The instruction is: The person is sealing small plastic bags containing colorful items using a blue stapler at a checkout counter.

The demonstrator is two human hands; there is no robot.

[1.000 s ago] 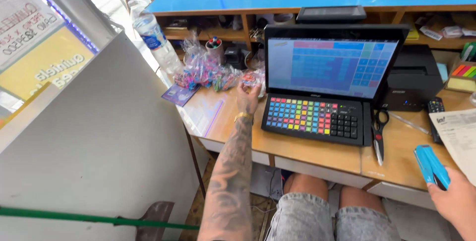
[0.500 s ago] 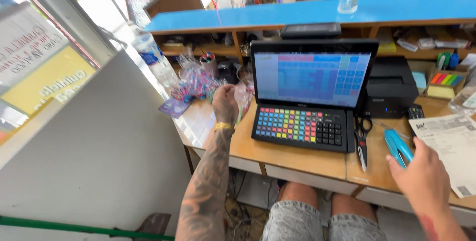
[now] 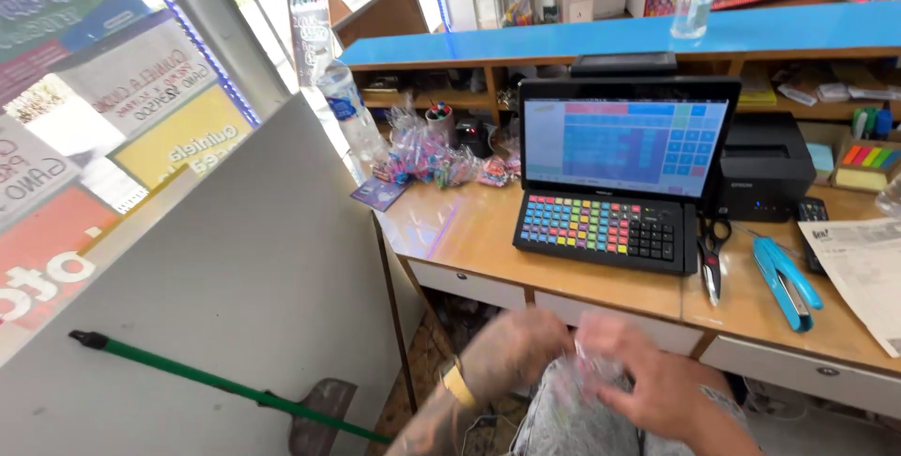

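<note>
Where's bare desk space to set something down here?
Free: the wooden desk left of the colourful keyboard, in front of the small candy bags; also the front strip below the keyboard. Crowded: right side, with scissors, blue stapler and paper sheet.

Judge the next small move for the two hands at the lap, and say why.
Probably steadying the small clear bag and working its top open or shut. The left hand and right hand both meet on it over the lap, below the desk edge. They are motion-blurred, so the exact grip cannot be told. Similar bags lie on the desk.
</note>
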